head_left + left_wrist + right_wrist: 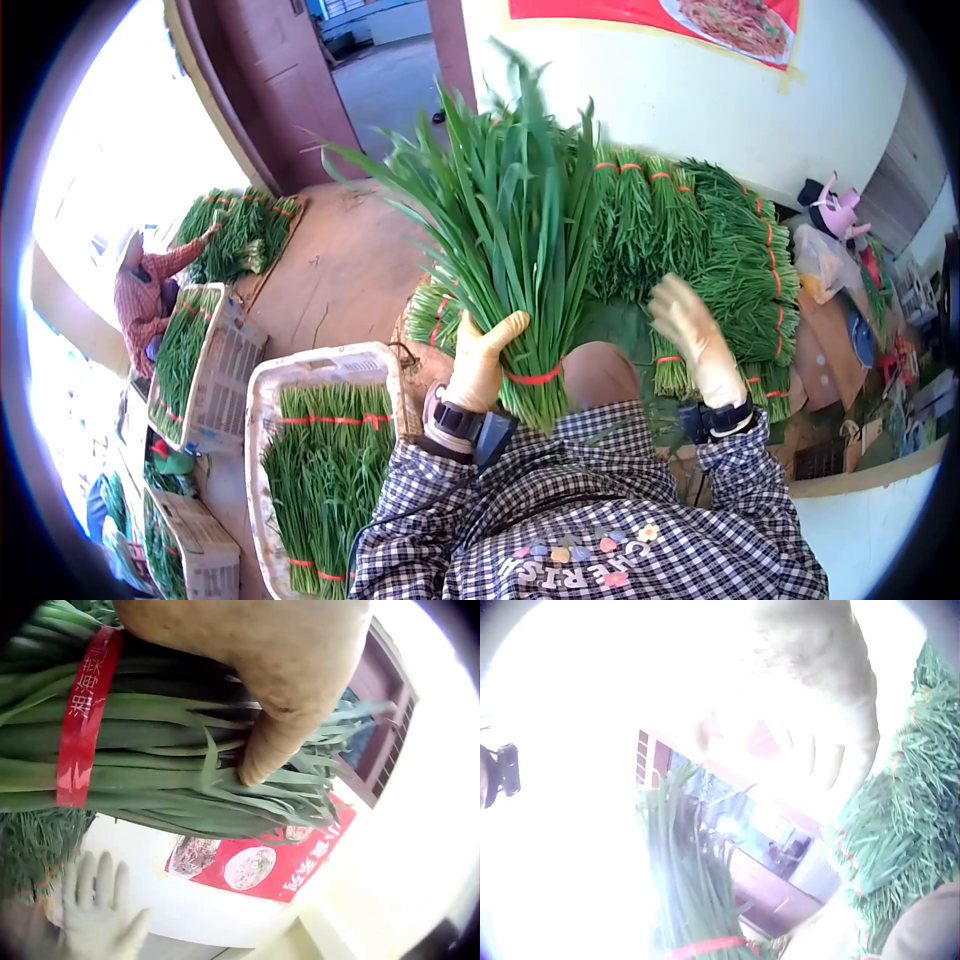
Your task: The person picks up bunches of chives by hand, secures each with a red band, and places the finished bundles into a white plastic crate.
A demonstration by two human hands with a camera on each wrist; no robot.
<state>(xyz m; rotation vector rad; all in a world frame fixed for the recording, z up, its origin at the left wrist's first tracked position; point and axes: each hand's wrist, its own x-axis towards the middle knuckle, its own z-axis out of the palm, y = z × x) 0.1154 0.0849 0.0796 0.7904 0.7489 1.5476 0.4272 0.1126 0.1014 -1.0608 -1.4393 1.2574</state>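
My left hand (pixel 478 362), in a pale glove, grips a large bunch of garlic chives (pixel 515 250) above its red band (pixel 533 377). The bunch stands upright over my lap, cut ends down and long leaves fanning upward. In the left wrist view, the thumb (pixel 274 746) lies across the leaves and the red tape (pixel 88 716) carries white lettering. My gloved right hand (pixel 697 335) is raised to the right of the bunch, apart from it, its fingers extended and holding nothing. The right wrist view is strongly overexposed around that hand (pixel 817 682).
Banded chive bunches (pixel 735 260) are piled against the wall ahead and right. A white crate (pixel 257 450) of banded bunches stands at my left, with another crate (pixel 225 370) beyond it. A person (pixel 150 290) reaches over a farther pile (pixel 235 235). The doorway (pixel 390 80) opens ahead.
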